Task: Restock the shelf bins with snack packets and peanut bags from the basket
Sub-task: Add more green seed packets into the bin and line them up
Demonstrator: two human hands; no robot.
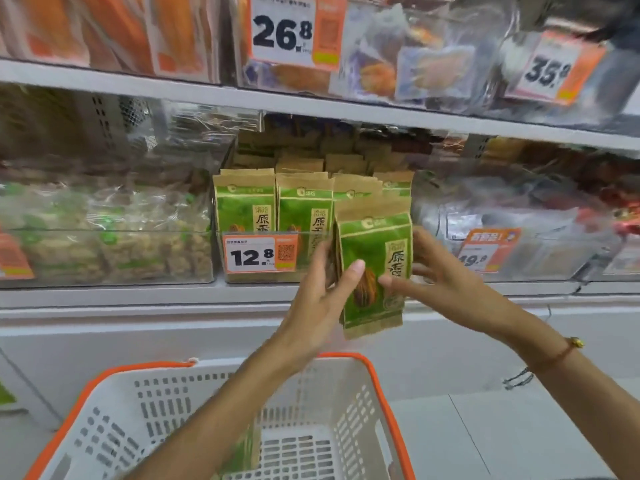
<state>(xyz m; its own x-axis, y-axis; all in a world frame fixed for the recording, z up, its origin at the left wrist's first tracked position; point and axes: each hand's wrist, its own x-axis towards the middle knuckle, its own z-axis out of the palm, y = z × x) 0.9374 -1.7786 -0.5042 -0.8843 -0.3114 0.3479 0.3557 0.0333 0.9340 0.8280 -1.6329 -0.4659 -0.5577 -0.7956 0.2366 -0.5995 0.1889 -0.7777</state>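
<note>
- The shelf (311,109) is carrying rows of clear bins, and the middle bin (256,233), the one wearing the 12.8 price tag (261,255), is serving as the landmark here; upright green-and-brown bags (244,206) are standing inside it in tidy ranks, labels facing out, likely so shoppers can read them.
- The white basket (384,382) with an orange rim is sitting below that bin, nearest the camera, probably parked there to keep reaches short; one more green bag (247,452) is showing inside it, partly hidden by the left forearm.
- A small stack of matching green bags (374,258) is being held just in front of the bin's right end, upright and label forward, seemingly squared up for sliding in beside the standing ones.
- The left hand (322,292) is reaching up from below the bin, its thumb pressing the stack's front face and its fingers wrapping behind the left edge.
- The right hand (446,282) is coming in from the bin's right, fingers spread apart and clamping the stack's right side, thumb on the front.
</note>
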